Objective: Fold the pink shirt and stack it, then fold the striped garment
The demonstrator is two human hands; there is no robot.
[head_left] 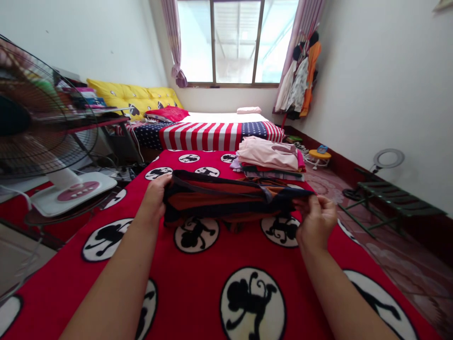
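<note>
A folded garment [226, 196] with dark navy and rust-orange stripes hangs stretched between both hands, just above a red blanket [198, 288] printed with black figures in white circles. My left hand [155, 193] grips the garment's left end, fingers curled round it. My right hand [317, 218] pinches the right end. Just beyond the garment lies a stack of folded clothes [271, 158], pink on top.
A standing fan [38, 137] is close at the left, with a cluttered table behind it. A stars-and-stripes sheet [208, 134] covers the bed further back. A folding rack [396, 200] and ring light [389, 158] stand on the floor at right. Clothes hang by the window.
</note>
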